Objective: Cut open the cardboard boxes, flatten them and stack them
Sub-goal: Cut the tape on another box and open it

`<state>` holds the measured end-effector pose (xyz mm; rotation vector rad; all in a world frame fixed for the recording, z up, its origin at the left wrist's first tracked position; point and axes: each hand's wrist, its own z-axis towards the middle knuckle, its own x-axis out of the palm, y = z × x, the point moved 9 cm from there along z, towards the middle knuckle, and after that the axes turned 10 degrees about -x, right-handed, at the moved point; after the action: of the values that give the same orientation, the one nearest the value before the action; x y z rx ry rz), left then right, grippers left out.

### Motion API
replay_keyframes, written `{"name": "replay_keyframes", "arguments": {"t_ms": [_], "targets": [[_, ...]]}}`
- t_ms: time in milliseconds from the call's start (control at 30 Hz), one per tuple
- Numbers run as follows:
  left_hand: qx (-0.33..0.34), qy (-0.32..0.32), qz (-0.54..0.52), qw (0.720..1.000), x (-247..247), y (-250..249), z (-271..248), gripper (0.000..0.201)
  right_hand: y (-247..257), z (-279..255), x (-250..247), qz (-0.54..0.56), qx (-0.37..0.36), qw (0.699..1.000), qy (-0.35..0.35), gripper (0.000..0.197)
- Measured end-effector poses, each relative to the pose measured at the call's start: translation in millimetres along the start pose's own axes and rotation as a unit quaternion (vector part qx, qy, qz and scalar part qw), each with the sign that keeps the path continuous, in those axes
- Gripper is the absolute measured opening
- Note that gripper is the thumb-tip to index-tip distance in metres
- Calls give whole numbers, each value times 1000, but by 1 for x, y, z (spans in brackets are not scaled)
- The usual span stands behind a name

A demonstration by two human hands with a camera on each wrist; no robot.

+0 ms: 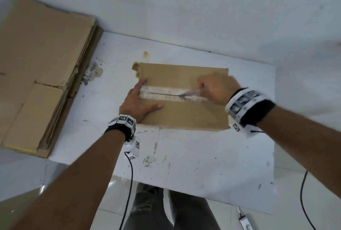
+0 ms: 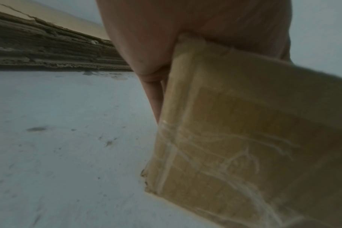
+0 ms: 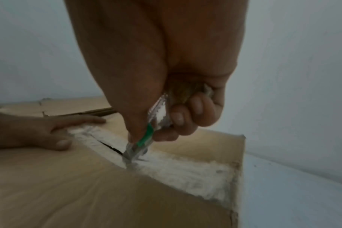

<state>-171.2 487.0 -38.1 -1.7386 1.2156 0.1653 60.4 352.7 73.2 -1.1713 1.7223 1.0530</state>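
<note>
A brown cardboard box [image 1: 184,113] stands on the white table [image 1: 203,156], its top seam covered with clear tape [image 1: 160,93]. My left hand [image 1: 137,100] lies flat on the box's left end, fingers straight, pressing it down; the left wrist view shows the box's taped side [image 2: 244,138] under the palm. My right hand [image 1: 214,87] grips a clear utility knife [image 3: 146,138] with a green slider, its blade in the seam near the middle. A dark slit [image 3: 111,146] runs through the tape from the blade toward my left hand [image 3: 49,132].
A stack of flattened cardboard [image 1: 40,74] lies at the table's left, its layered edge [image 2: 49,52] close to my left hand. A white wall [image 1: 203,8] rises behind the table. Cables hang from both wrists. My legs [image 1: 166,211] stand at the front edge.
</note>
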Motion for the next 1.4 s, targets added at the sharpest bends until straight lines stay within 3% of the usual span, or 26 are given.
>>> {"name": "replay_keyframes", "arguments": {"t_ms": [500,567,633,667,733,800,867,933,1100,1400], "targets": [[24,9,81,996,3,-7,-2,111,-34,-38,25,43,86,995,18,17],[22,-19,127,992,-2,-6,0,112,-37,-43,13,25,82,996,-7,19],[67,-97,228,967,-9,-20,-8,112,-34,-49,9,-9,69,998,-13,23],[122,-123,268,948,-4,-39,-18,108,-29,-53,13,-23,62,998,-8,25],[223,-106,282,927,30,-76,-43,87,-15,-51,29,-34,46,998,3,24],[253,-44,255,932,77,-92,-64,70,-8,-43,35,-29,33,999,-4,18],[245,-32,259,934,111,-89,-70,68,-25,-45,28,-1,47,999,1,15],[253,-69,297,918,121,-82,-62,66,-55,-58,20,24,71,997,4,15],[262,-98,323,904,123,-84,-60,73,-70,-78,29,-42,89,995,8,26],[274,-126,320,898,118,-97,-55,72,-111,-99,28,69,135,988,-4,27]]}}
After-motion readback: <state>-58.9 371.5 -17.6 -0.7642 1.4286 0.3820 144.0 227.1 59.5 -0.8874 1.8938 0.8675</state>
